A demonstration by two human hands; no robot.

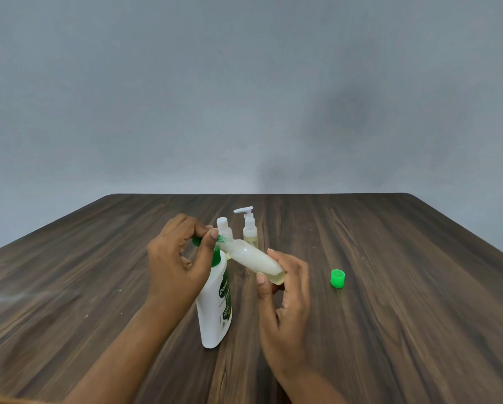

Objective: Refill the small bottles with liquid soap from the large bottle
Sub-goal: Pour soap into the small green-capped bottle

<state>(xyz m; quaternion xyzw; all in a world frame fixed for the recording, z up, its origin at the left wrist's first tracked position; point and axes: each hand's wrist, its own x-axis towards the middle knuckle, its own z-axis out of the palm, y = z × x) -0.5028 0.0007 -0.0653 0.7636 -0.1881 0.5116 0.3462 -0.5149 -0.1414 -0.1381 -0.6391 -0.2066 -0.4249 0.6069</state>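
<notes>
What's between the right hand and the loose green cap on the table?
Nothing: only bare wooden table lies between the right hand and the loose green cap, as the head view shows.

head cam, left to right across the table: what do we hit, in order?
left hand, pinching a green piece → large bottle → tilted small bottle → right hand holding it → green cap. Left out for overlap: capped small bottle, pump bottle.
</notes>
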